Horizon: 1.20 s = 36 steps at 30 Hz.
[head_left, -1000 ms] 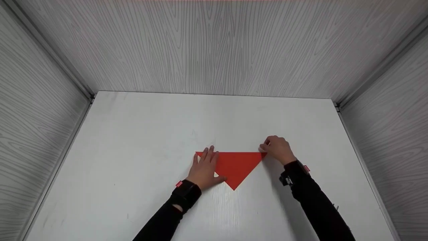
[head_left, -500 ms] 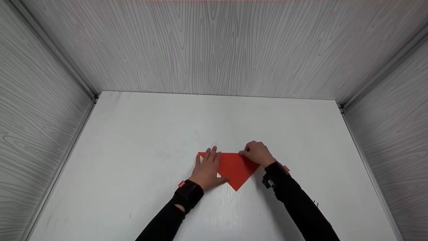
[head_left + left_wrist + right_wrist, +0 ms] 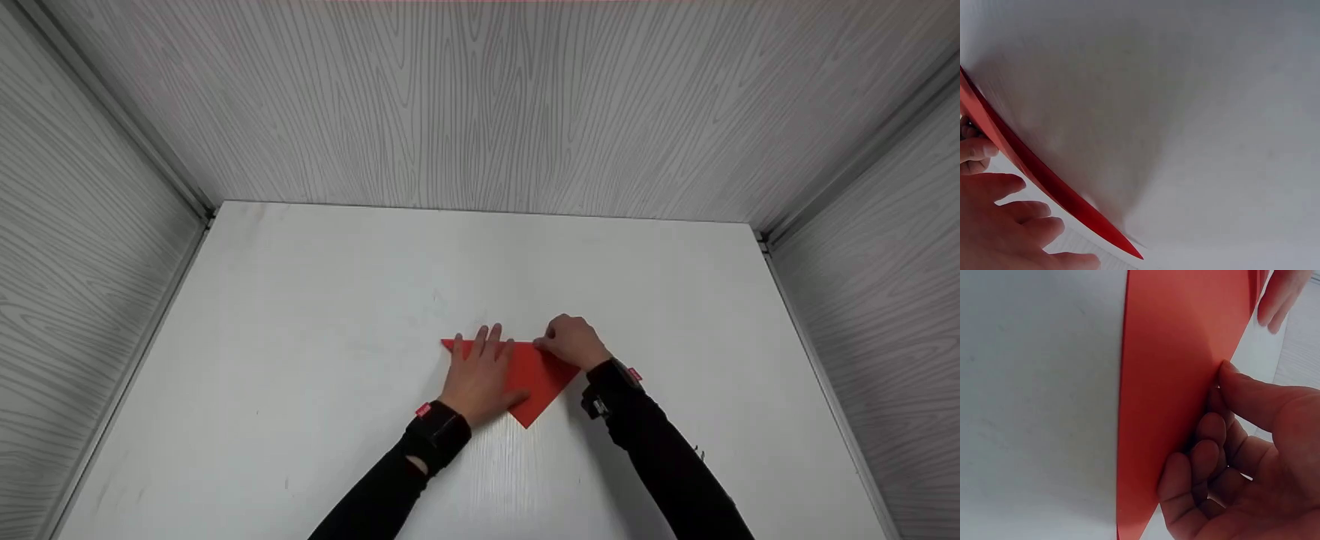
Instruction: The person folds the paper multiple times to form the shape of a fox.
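A sheet of red paper, folded into a triangle, lies on the white table with its long edge at the far side and one corner toward me. My left hand rests across its left part, fingers spread and thumb extended. At the far edge, right of the middle, my right hand pinches the paper between thumb and forefinger; the other fingers curl in, as the right wrist view shows. Layers of the red paper stand slightly apart in the left wrist view. The triangle's right corner is hidden behind the right hand in the head view.
The white table has wood-grain panels around it: a back wall, a left wall and a right wall. Dark sleeves and wrist bands cover both forearms.
My right hand has moved left along the far edge from the right corner, then stayed about there. Lately my left hand has shifted a little to the right over the paper.
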Each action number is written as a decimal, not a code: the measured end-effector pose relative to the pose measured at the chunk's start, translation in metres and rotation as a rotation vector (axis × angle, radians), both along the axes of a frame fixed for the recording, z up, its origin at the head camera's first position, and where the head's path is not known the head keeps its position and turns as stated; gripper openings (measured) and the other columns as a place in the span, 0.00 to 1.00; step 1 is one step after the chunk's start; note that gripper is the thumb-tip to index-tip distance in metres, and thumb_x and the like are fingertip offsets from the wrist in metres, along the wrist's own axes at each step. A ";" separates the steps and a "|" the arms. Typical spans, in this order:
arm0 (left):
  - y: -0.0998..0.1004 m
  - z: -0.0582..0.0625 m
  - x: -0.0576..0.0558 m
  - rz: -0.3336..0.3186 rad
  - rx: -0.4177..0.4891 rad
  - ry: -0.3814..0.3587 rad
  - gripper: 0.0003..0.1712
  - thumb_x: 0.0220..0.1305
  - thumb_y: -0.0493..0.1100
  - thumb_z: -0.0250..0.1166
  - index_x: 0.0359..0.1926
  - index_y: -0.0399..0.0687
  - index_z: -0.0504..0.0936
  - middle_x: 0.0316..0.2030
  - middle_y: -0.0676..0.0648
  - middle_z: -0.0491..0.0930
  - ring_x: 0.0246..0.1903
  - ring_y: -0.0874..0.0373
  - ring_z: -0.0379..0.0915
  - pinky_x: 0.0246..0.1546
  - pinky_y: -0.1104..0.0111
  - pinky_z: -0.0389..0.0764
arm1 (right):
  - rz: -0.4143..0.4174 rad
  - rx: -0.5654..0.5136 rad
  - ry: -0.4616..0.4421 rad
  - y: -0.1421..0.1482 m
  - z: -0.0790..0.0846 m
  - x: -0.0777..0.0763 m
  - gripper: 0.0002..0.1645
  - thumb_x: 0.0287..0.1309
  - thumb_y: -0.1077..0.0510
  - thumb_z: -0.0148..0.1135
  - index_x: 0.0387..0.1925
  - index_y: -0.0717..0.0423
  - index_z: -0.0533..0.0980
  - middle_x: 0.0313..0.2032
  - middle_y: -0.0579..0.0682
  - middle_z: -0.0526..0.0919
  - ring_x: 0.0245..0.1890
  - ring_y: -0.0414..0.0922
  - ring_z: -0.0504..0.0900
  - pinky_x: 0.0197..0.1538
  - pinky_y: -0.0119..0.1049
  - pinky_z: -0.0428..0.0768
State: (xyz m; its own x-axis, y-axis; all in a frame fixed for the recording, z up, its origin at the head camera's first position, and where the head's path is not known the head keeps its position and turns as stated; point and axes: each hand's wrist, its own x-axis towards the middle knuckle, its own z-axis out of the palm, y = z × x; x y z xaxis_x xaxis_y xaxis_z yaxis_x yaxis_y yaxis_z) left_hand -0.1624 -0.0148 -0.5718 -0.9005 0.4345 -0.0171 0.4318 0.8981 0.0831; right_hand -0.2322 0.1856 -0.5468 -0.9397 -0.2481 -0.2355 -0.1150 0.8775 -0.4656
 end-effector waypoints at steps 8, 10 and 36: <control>0.012 -0.008 -0.003 0.042 0.052 -0.045 0.47 0.63 0.71 0.64 0.77 0.56 0.67 0.77 0.42 0.60 0.76 0.40 0.54 0.66 0.33 0.61 | -0.014 -0.014 -0.019 -0.001 0.001 0.000 0.16 0.65 0.54 0.69 0.32 0.65 0.84 0.27 0.54 0.84 0.28 0.45 0.77 0.35 0.40 0.79; 0.013 -0.010 -0.003 0.050 0.049 -0.046 0.48 0.63 0.72 0.64 0.78 0.57 0.66 0.77 0.42 0.60 0.76 0.40 0.54 0.67 0.33 0.61 | -0.020 -0.015 -0.026 -0.001 0.001 -0.001 0.16 0.65 0.53 0.69 0.32 0.65 0.84 0.27 0.54 0.84 0.28 0.45 0.77 0.35 0.40 0.78; -0.017 -0.009 -0.004 0.007 0.039 -0.034 0.49 0.66 0.73 0.60 0.78 0.50 0.65 0.77 0.44 0.62 0.76 0.44 0.57 0.71 0.43 0.62 | 0.000 0.011 -0.053 0.000 0.003 -0.002 0.15 0.66 0.53 0.68 0.36 0.65 0.84 0.31 0.54 0.84 0.30 0.45 0.77 0.38 0.41 0.78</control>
